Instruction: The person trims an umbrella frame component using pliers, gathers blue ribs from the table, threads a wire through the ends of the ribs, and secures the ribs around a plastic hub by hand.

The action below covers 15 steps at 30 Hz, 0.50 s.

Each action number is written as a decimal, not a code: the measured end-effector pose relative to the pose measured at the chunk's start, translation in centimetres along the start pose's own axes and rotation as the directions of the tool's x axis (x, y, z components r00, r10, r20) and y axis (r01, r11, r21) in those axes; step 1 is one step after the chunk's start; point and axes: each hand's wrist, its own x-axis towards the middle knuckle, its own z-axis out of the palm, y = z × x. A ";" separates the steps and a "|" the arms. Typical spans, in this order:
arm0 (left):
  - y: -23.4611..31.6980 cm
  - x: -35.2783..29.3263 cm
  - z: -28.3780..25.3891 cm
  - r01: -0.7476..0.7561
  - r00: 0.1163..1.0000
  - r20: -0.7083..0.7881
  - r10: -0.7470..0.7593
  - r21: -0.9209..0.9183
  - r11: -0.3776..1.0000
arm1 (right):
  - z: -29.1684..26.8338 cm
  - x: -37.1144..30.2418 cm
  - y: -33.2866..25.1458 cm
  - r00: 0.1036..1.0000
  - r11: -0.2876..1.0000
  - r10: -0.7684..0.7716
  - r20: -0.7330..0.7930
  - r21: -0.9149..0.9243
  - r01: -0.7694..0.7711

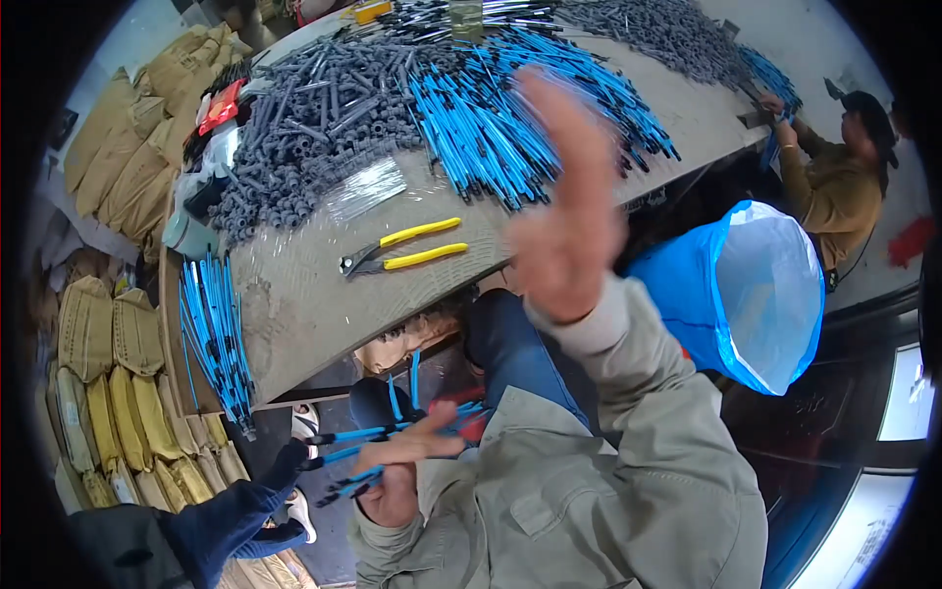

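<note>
Right hand (pixel 567 211) is raised, blurred, fingers seemingly spread, hiding part of the blue rod pile (pixel 520 108) on the table (pixel 294 294). Left hand (pixel 402 466) pinches blue rods (pixel 358 456) over the lap; yellow pliers (pixel 402 247) lie nearby.

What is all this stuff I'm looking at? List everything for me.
blue rods: big heap, blue with black tips, middle of the table
grey parts: big heap, dark grey, left part of the table
pliers: one pair, yellow handles, near edge of the table
table: one, grey-brown top
blue rods on the side shelf: one bundle, left of the table
sacks: many, tan, stacked at left
plastic bag: one, blue, open, at right
co-worker: one, olive jacket, far right of the table
left hand: holds several blue rods, low down
right hand: raised, blurred, holds nothing
</note>
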 end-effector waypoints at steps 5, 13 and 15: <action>0.5 -0.8 0.5 0.128 0.991 -0.028 -0.127 0.034 0.991 | -1.2 6.6 8.5 0.928 0.816 -0.253 0.275 -0.455 0.357; -1.5 -0.9 -1.1 0.043 0.980 -0.193 -0.036 0.035 0.998 | -1.6 0.1 22.8 0.708 0.399 0.565 0.424 -0.891 0.216; -1.0 -1.6 -1.8 0.207 0.960 -0.192 -0.204 -0.003 0.978 | -1.1 -0.3 23.2 0.656 0.381 0.613 0.441 -0.892 0.243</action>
